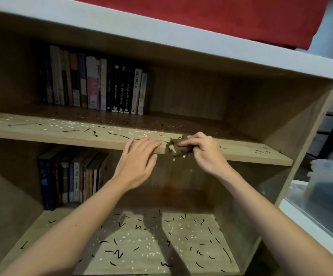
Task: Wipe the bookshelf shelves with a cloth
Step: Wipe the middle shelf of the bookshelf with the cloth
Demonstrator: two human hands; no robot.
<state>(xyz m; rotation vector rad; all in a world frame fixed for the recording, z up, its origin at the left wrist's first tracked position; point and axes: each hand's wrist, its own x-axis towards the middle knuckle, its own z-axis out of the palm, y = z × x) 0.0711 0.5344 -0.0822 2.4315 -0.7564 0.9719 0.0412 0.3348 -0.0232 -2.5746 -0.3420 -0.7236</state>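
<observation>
R hand [205,154] pinches cloth [178,149] at mid shelf [62,136] front edge (debris-strewn); L hand [139,162] flat, fingers straight, alongside.

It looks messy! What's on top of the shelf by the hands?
Scattered black strands and white specks litter the shelf; books stand at the back. The right hand grips a brown cloth, hiding what's beneath.

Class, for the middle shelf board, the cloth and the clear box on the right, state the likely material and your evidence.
The middle shelf board: probably laminated particleboard, matt; pale grain pattern, thin flat edge. The cloth, gripped by the right hand: soft fabric, dark brown; it crumples into folds. The clear box: likely plastic; translucent, slightly glossy.
</observation>
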